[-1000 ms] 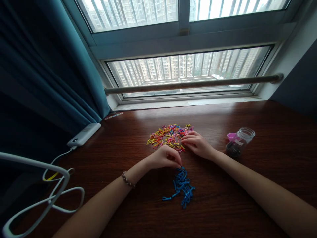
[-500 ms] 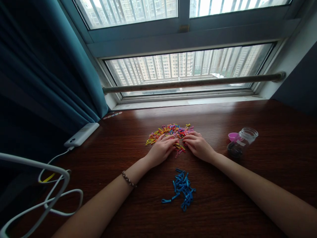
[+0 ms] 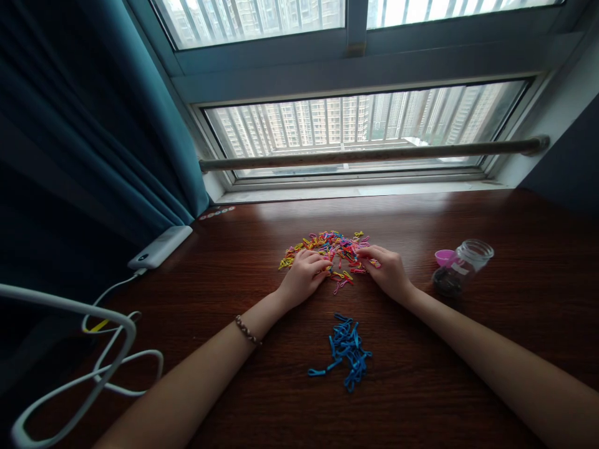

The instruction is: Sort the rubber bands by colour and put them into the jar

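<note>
A pile of small multicoloured hair ties (image 3: 322,242), yellow, red, pink and orange, lies on the brown table. At its left front is my left hand (image 3: 303,274), fingers curled and pressed together over the ties; what is under the fingertips is too small to make out. My right hand (image 3: 386,271) is at the pile's right edge, its thumb and fingers bent inward, with pink ties showing beside them. Whether it grips one is hard to see. Nearer to me, between my forearms, lies a separate heap of blue hair ties (image 3: 349,350).
On the right a clear jar (image 3: 463,265) with dark contents leans, with a pink lid-like piece (image 3: 444,257) beside it. A white power bank (image 3: 161,246) and white cable (image 3: 119,349) are on the left, by the blue curtain (image 3: 154,143). A window stands behind the table.
My right hand has shifted right, away from my left hand, and its fingers are more bent. The left fingers have curled in. The view has shifted slightly; the blue heap looks unchanged.
</note>
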Demonstrator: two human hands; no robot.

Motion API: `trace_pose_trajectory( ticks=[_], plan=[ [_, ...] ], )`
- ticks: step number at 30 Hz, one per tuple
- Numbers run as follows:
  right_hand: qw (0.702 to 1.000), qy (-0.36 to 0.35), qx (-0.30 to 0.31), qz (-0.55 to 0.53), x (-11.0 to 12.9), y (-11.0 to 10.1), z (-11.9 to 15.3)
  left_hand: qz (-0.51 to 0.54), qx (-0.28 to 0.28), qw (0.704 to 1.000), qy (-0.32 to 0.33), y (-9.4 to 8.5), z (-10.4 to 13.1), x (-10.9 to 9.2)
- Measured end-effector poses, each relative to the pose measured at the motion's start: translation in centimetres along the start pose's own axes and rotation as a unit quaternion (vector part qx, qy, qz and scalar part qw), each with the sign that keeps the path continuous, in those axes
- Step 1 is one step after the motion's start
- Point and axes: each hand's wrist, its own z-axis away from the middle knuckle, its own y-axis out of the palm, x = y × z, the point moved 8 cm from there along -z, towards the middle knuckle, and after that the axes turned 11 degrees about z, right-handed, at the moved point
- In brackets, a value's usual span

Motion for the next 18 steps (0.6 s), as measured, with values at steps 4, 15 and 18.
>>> trace_pose_trajectory(
  ticks=[4, 15, 18],
  plan=[
    [1.000, 0.003, 0.000, 0.013, 0.20, -0.06, -0.07, -0.016, 0.005, 1.000, -0.007, 0.00, -0.03, -0.21],
    [1.000, -0.009, 0.009, 0.009, 0.38, 0.12, -0.03, -0.059, 0.009, 0.998, -0.013, -0.36, -0.20, -0.31],
    [1.000, -0.005, 0.007, 0.004, 0.45, 0.00, -0.09, -0.068, 0.017, 0.997, -0.010, -0.19, -0.14, -0.62]
  ],
)
